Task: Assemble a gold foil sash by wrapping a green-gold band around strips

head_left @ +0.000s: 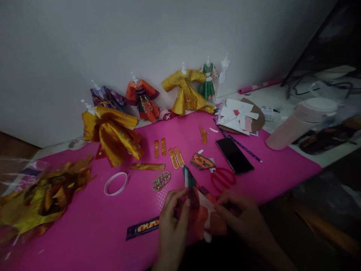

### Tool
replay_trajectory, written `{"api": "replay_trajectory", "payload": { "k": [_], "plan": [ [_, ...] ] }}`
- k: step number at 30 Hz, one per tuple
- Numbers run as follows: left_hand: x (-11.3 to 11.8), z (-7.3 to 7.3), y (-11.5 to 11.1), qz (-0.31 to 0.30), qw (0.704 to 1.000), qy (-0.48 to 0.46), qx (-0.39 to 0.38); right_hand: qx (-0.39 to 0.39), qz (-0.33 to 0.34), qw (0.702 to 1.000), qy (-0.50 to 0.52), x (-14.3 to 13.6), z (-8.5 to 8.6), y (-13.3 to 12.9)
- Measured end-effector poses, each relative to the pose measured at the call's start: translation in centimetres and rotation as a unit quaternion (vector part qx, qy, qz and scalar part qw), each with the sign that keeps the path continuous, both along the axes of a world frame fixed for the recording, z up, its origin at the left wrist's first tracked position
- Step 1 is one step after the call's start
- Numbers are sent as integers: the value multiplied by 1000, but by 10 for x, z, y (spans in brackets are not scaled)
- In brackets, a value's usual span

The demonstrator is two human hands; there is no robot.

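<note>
Both hands hold a small doll garment (203, 210) of orange, dark patterned and pale cloth, low at the table's front edge. My left hand (175, 216) pinches its left side between thumb and fingers. On the other side, the fingertips of my right hand (238, 210) are closed on its right edge. A dark green piece (189, 175) reaches up from the garment; whether it is joined on I cannot tell. Red-handled scissors (224, 178) lie just beyond my right hand, partly under an orange patterned cloth piece (201, 160). A dark printed strip (143, 228) lies by my left hand.
Dressed doll stands, one in a yellow robe (184, 90), line the wall. On the pink mat (96, 214) lie gold scraps (56, 195), a white ring (115, 183), a bead tray (161, 181), gold strips (148, 166) and a phone (234, 154). A pink bottle (299, 122) stands right.
</note>
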State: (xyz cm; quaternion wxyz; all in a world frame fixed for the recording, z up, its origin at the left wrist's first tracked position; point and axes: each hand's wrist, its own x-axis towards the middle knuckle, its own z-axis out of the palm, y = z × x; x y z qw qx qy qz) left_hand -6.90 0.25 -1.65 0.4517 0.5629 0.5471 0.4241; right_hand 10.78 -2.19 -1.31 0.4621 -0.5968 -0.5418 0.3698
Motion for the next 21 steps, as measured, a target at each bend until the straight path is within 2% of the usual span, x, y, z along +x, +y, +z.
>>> {"api": "replay_trajectory", "payload": {
  "k": [2,5,8,12,14,17,21],
  "plan": [
    [3,6,-9,-42,998,24,43,-4,16,1000,13,-3,2,0],
    [10,9,-18,-99,993,20,56,-25,55,998,34,-5,3,-2],
    [12,6,-19,-100,994,4,48,-41,82,994,64,-5,2,-4],
    [10,3,-20,-97,995,-11,25,-67,83,992,63,-4,-1,-9],
    [8,2,-23,-89,995,-35,-11,-73,66,994,53,-4,-1,-11],
    [7,3,-28,-82,983,-119,-111,-68,37,995,59,-4,3,-14],
    [12,3,-34,-126,951,-209,-189,-54,34,995,81,-7,5,-16]
  ]
}}
